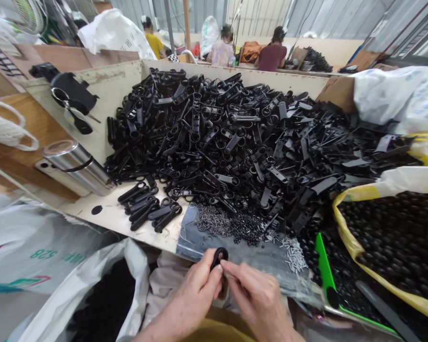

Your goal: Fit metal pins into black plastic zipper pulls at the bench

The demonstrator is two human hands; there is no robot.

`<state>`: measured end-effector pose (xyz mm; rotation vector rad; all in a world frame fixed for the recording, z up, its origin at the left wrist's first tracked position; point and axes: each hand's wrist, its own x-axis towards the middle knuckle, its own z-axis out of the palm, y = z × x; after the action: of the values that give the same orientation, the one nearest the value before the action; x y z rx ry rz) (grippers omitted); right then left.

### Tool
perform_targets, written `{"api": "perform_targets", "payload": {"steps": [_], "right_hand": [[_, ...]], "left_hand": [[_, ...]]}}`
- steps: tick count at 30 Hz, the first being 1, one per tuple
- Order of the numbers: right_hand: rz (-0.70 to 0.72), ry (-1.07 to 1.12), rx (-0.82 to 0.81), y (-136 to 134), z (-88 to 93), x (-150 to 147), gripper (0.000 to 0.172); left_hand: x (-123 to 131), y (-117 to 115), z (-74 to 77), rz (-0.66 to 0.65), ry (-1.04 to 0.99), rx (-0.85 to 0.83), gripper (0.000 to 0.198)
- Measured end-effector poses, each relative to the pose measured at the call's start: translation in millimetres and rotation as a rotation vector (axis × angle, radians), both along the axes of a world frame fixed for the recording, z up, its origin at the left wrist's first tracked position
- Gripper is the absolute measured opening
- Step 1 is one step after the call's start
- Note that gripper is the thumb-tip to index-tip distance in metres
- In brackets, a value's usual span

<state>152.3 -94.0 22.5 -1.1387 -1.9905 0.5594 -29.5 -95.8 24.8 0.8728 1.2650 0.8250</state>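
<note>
My left hand [194,289] is closed around a black plastic part with a ring-shaped end [220,252], held upright just over the table's front edge. The ring sticks up above my fingers; the rest of the part is mostly hidden. My right hand [258,289] meets it from the right, thumb and fingers pinched at the part just below the ring. Whatever small piece those fingers may hold is too hidden to make out. Just beyond my hands, small dark pieces [231,225] and silvery pins [295,254] lie on a grey-blue cloth [260,252].
A big heap of black plastic parts [207,123] fills the table. Several similar parts [150,206] lie front left, near a steel flask [78,166]. Sacks of black pieces stand left [142,270] and right [345,228], beside a green-edged tray [323,261]. People [273,54] sit behind.
</note>
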Motion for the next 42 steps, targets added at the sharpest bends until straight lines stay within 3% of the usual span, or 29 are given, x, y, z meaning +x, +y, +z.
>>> {"api": "perform_targets", "payload": {"steps": [3, 6, 12, 23, 31, 34, 38, 42], "right_hand": [[0.050, 0.002, -0.095, -3, 1.3, 2, 0.032], [0.032, 0.050, -0.150, -5, 1.7, 9, 0.038], [0.073, -0.099, -0.127, -4, -3.4, 13, 0.042], [0.067, -0.158, -0.160, -5, -11.4, 3, 0.042], [0.085, -0.549, -0.274, 4, -2.2, -5, 0.053], [0.061, -0.733, -0.224, 4, 5.3, -12, 0.057], [0.013, -0.763, -0.114, 2, 12.2, -29, 0.036], [-0.030, -0.786, -0.091, 4, 13.7, -46, 0.022]], "left_hand": [[-3, 1, -7.8, -0.054, 0.039, 0.011, 0.044], [-2, 1, -16.5, 0.006, 0.034, -0.014, 0.054], [-5, -4, -34.0, 0.083, -0.003, -0.062, 0.068], [-9, -5, -48.2, 0.056, -0.004, 0.044, 0.060], [-3, -6, -49.6, 0.165, -0.052, -0.022, 0.054], [-1, -6, -50.2, 0.176, -0.018, -0.001, 0.054], [1, -9, -56.1, 0.190, 0.160, 0.112, 0.054], [0, -8, -65.9, 0.110, 0.319, 0.261, 0.050]]}}
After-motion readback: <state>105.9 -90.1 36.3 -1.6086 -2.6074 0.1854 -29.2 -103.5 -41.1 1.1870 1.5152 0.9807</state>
